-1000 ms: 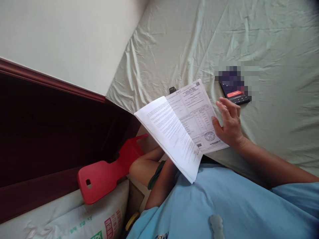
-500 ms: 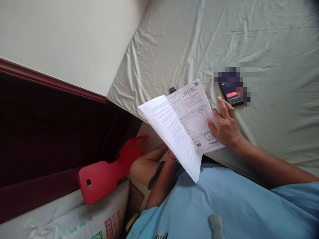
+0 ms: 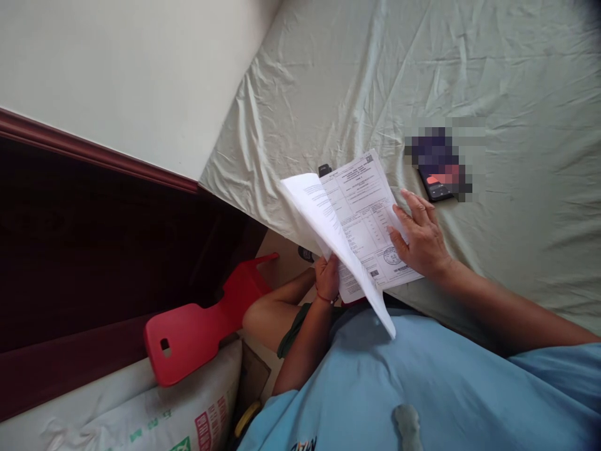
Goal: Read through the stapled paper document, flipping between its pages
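A stapled-looking stack of printed papers (image 3: pixel 353 200) lies partly on the bed, a form with a round stamp facing up. Its upper sheets (image 3: pixel 312 207) stand lifted and curl over to the left. At the lower left edge of the papers, my left hand (image 3: pixel 327 277) is closed on them, with some fingertips hidden behind the sheets. My right hand (image 3: pixel 421 243) rests on the right edge of the form, fingers spread. Just beyond its fingertips is a phone (image 3: pixel 434 166), partly pixelated, with a lit screen.
A pale green sheet (image 3: pixel 507 81) covers the bed. A small black object (image 3: pixel 324 170) sits by the papers' top edge. To the left are a red plastic chair (image 3: pixel 188 338), a white printed sack (image 3: pixel 188 407) and dark wood panelling (image 3: pixel 94 250).
The lifted sheets have swung rightward and stand steeper, so more of the form shows. My left hand has come into view at their edge. My right hand has barely shifted.
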The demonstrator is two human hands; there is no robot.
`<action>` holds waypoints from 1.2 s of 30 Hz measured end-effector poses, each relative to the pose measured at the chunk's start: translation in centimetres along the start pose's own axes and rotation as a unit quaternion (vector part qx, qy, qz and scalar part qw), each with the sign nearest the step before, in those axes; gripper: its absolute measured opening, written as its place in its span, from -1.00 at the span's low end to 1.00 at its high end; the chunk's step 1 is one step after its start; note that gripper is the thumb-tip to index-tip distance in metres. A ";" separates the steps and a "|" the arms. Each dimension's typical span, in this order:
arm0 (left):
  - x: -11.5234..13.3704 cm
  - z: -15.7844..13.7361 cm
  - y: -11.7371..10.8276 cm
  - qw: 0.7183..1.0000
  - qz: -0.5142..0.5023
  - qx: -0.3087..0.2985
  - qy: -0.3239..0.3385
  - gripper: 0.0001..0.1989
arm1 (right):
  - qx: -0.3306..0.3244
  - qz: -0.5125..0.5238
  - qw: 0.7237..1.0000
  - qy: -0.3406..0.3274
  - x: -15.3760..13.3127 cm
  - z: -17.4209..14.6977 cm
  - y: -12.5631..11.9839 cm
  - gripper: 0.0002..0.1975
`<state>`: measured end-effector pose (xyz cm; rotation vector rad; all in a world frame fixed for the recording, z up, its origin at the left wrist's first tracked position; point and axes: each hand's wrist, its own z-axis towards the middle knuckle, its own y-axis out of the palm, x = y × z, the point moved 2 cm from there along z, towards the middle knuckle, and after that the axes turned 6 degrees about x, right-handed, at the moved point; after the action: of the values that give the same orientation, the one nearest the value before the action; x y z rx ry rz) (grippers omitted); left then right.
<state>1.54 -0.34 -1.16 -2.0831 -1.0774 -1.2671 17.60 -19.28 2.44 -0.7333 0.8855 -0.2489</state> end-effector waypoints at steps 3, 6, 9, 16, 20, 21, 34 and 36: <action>-0.2 0.2 -0.2 1.000 -0.002 -0.007 0.024 -0.47 | 0.014 0.019 1.000 0.006 0.4 0.0 0.0 -0.54; -0.2 0.2 -0.2 0.999 -0.013 -0.021 0.038 -0.47 | 0.021 0.055 0.998 0.024 0.9 -0.2 0.2 -0.48; -0.2 0.2 -0.1 0.998 -0.018 -0.032 0.048 -0.49 | 0.024 0.067 0.996 0.061 1.6 -0.4 0.3 -0.45; 0.1 0.1 0.1 0.998 -0.020 -0.032 0.045 -0.46 | 0.012 0.038 0.995 0.087 1.7 -0.3 -0.1 -0.50; 0.4 -0.1 0.4 0.999 -0.030 -0.020 0.031 -0.43 | -0.003 0.095 0.995 0.042 0.5 0.2 -1.0 -0.58; 0.5 -0.1 0.5 0.999 -0.033 -0.016 0.028 -0.42 | -0.013 0.132 0.991 0.030 0.2 0.3 -1.3 -0.58; 0.3 0.0 0.2 0.999 -0.030 -0.014 0.023 -0.43 | -0.219 0.635 0.670 0.317 -1.4 0.0 0.4 -0.47; 0.1 0.0 0.2 0.999 -0.029 -0.016 0.025 -0.44 | -0.252 0.634 0.665 0.304 -1.9 -0.4 0.5 -0.47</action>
<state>1.72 -0.37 -1.03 -2.0462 -1.1109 -1.3655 16.05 -18.14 3.10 -0.3504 1.9600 1.1296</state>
